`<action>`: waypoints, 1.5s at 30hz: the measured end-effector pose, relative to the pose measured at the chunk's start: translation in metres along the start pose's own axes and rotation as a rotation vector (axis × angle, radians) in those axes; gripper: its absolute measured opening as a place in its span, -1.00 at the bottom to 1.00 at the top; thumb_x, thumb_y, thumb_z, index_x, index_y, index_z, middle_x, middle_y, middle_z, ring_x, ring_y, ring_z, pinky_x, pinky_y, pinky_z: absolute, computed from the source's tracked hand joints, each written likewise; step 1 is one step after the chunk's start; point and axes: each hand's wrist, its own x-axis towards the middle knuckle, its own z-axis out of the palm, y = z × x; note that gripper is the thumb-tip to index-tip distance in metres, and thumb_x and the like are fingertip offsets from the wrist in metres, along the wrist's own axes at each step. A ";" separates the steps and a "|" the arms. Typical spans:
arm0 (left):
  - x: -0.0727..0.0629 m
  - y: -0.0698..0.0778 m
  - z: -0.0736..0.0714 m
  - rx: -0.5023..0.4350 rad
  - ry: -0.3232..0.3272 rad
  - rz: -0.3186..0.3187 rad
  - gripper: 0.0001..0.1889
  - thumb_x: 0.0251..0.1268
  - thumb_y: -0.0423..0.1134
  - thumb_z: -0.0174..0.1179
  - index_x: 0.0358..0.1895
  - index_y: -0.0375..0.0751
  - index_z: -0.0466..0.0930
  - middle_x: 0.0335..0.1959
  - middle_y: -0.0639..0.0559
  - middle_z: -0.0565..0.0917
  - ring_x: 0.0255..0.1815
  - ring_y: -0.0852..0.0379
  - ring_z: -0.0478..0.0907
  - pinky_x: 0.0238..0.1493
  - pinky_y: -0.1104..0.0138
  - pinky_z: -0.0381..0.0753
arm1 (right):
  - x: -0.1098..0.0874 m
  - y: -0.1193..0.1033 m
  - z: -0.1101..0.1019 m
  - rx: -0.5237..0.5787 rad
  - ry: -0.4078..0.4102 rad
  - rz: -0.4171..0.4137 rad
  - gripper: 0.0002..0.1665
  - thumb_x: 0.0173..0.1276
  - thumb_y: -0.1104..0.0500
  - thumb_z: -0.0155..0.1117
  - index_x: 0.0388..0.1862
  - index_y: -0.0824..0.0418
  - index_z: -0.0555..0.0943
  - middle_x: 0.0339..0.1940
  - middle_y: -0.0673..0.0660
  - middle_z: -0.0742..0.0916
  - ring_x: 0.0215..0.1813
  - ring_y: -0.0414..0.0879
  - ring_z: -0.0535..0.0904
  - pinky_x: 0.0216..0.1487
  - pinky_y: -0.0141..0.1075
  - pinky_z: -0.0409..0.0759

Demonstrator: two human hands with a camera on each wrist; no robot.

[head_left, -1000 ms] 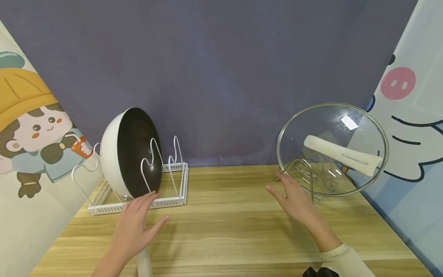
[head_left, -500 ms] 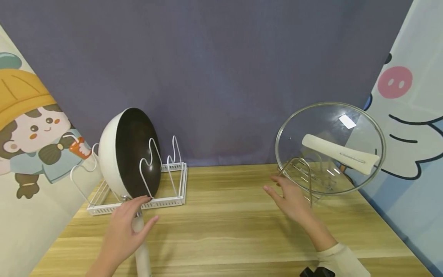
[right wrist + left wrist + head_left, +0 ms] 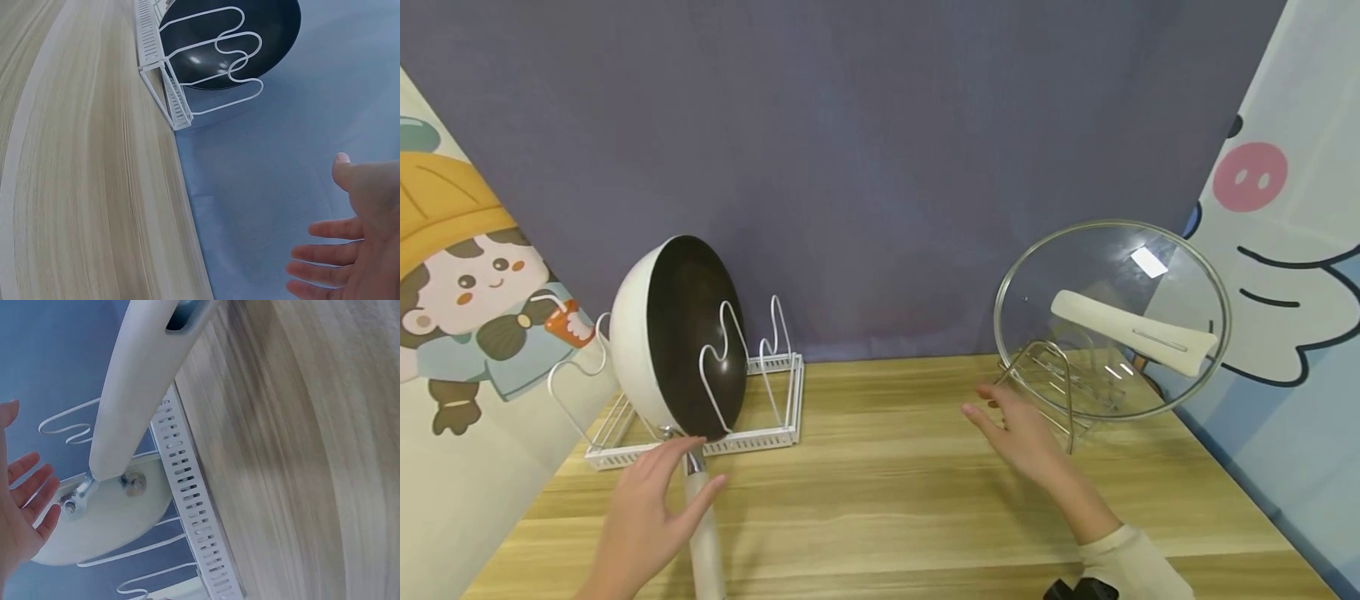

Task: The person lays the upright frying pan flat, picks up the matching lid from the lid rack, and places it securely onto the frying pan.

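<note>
A white pan with a black inside stands on its edge in a white wire rack at the left. Its pale handle points toward the front. My left hand is just left of the handle, thumb and fingers spread; the left wrist view has a gap between the fingers and the handle. On the right, a glass lid with a long white grip leans in a metal wire stand. My right hand is in front of that stand, fingers loosely extended and holding nothing.
The wood-grain table spans the space between the two racks. A dark blue-grey cloth closes off its back. Cartoon-printed panels flank both sides.
My left hand has shifted left and down, uncovering more of the pan handle. My right hand has drifted slightly left. The head view has shifted a little; pan and lid stay in their racks.
</note>
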 end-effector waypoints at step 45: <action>-0.024 -0.034 0.000 -0.118 -0.225 -0.489 -0.43 0.20 -0.17 0.31 0.15 -0.49 0.37 0.04 -0.43 0.57 -0.08 0.41 0.50 -0.20 0.75 0.40 | 0.002 -0.013 0.018 0.114 -0.072 0.002 -0.42 0.44 -0.08 0.11 0.22 0.33 0.47 0.17 0.29 0.64 0.11 0.17 0.60 0.01 -0.03 0.66</action>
